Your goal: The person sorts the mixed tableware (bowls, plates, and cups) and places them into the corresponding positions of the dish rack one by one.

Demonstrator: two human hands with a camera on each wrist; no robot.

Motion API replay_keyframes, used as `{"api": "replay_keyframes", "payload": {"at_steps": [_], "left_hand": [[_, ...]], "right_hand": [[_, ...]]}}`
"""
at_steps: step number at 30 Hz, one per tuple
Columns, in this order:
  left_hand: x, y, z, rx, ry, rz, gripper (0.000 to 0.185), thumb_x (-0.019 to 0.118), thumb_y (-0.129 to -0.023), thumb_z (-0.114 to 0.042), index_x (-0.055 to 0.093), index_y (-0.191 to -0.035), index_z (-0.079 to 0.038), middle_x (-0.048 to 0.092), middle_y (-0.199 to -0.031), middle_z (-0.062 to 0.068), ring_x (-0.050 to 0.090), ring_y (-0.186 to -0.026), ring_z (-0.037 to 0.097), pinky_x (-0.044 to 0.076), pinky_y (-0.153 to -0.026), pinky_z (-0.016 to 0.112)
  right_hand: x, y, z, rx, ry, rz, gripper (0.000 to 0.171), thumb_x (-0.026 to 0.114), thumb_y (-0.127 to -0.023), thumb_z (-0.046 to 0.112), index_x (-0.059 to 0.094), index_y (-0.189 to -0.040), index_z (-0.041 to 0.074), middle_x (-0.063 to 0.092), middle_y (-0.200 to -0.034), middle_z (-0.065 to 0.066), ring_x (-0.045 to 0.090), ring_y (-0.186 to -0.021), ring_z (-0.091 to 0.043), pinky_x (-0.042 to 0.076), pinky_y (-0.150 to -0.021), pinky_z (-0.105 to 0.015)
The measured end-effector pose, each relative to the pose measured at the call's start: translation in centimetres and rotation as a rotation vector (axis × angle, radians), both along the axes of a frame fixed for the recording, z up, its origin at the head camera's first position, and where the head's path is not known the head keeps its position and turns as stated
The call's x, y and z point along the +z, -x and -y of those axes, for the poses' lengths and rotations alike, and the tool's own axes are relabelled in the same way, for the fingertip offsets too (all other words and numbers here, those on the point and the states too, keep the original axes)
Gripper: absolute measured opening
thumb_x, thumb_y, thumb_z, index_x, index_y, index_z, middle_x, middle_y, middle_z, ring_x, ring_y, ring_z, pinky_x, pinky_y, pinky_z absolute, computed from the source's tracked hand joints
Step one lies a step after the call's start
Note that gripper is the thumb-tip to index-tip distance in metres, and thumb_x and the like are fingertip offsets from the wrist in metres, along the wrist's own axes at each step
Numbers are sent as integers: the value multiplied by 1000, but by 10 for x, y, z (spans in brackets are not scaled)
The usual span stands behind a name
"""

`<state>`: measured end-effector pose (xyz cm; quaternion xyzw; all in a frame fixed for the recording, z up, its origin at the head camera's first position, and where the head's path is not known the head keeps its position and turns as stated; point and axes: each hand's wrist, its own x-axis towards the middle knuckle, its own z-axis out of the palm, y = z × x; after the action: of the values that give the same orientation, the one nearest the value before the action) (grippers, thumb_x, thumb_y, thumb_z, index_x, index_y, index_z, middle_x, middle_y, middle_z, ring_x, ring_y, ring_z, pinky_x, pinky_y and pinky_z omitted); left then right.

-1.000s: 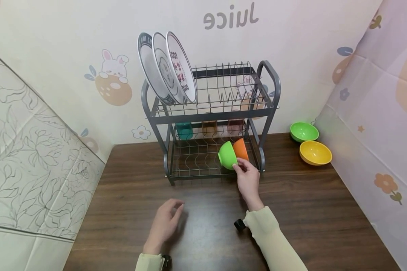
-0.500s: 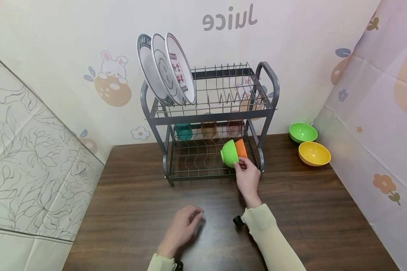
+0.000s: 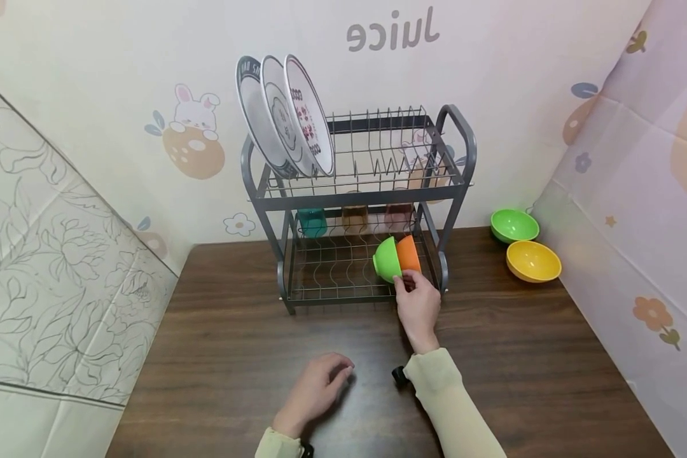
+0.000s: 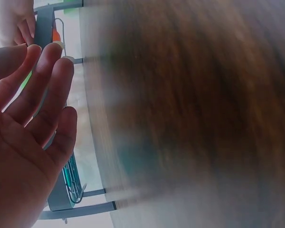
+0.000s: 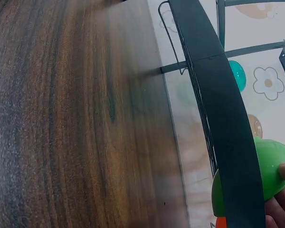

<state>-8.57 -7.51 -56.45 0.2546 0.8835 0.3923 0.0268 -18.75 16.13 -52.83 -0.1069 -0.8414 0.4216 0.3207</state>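
Observation:
On the lower shelf of a two-tier dish rack (image 3: 343, 299), a green bowl (image 3: 386, 259) stands on its side with its base toward the left. My right hand (image 3: 419, 310) pinches its rim between thumb and fingers. Right beside it, an orange bowl (image 3: 409, 253) is also tipped on its edge, partly behind the green one. In the right wrist view the rack's front bar crosses in front of the green bowl (image 5: 271, 166). My left hand (image 3: 317, 389) hovers over the table in front of the rack, fingers loosely bent and holding nothing.
Several plates (image 3: 311, 117) stand upright at the upper tier's left. Three cups, including a teal cup (image 3: 312, 222), sit at the back of the lower tier. Right of the rack, a green bowl (image 3: 514, 226) and a yellow bowl (image 3: 533, 261) rest on the table near the side wall.
The green bowl has shifted slightly right, closer against the orange bowl, with my right hand still pinching it. My left hand has moved to the right over the table.

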Motion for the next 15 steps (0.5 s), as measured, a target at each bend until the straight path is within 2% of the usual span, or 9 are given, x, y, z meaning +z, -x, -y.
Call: {"api": "replay_keyframes", "payload": {"at_steps": [7, 15], "left_hand": [[1, 0, 4, -1, -5, 8, 18, 57, -103, -25, 72, -104, -14, 68, -101, -9, 64, -98, 9, 52, -86, 37], [-2, -3, 12, 46, 15, 25, 17, 57, -102, -25, 71, -103, -15, 69, -102, -7, 64, -99, 13, 51, -88, 40]], "right_hand": [[-1, -2, -1, -24, -43, 16, 15, 78, -87, 22, 75, -94, 9, 73, -87, -6, 67, -76, -24, 51, -68, -45], [-4, -4, -2, -29, -101, 21, 15, 79, -86, 24, 74, -90, 10, 72, -84, -6, 65, -75, -27, 48, -65, -46]]}}
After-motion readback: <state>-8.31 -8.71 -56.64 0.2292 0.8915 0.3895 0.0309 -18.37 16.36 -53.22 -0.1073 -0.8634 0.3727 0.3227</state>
